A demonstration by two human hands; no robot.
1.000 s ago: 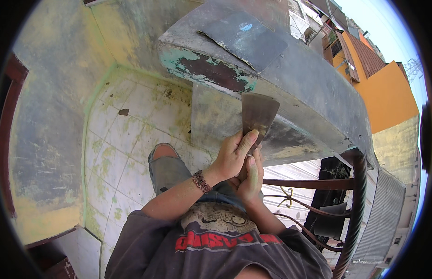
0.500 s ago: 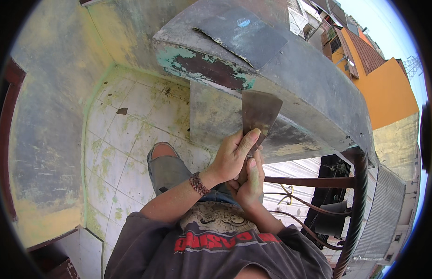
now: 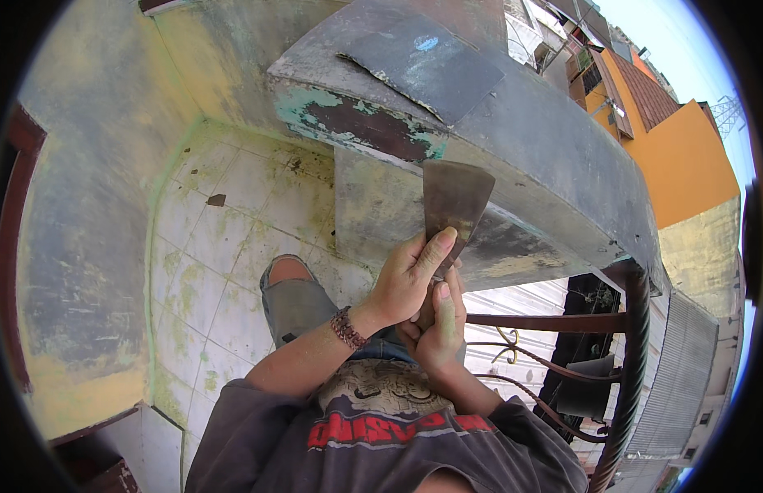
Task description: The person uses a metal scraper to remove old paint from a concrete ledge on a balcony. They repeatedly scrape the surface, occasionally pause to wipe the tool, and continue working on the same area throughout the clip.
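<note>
Head view: broad scraper [image 3: 457,197] with flared blade, held in front of the body in both hands, blade end pointing away and overlapping in view the underside of a grey ledge [image 3: 554,140]; contact with the ledge impossible to tell. Left hand [image 3: 400,281], above a dark bracelet [image 3: 349,329]: fingers closed around the base of the blade, thumb along its near face. Right hand [image 3: 441,324]: fingers wrapped lower down, around the handle end, mostly hidden. Beyond the blade: flaking green-and-maroon patch [image 3: 365,129] on the ledge's side; on its top, dark sheet [image 3: 447,70], apart from both hands. Step in hand, by judgement: steadying the tool in a two-handed grip. Next move, likewise judged: calling for a firm handle hold and thumbs clear of the edge.
</note>
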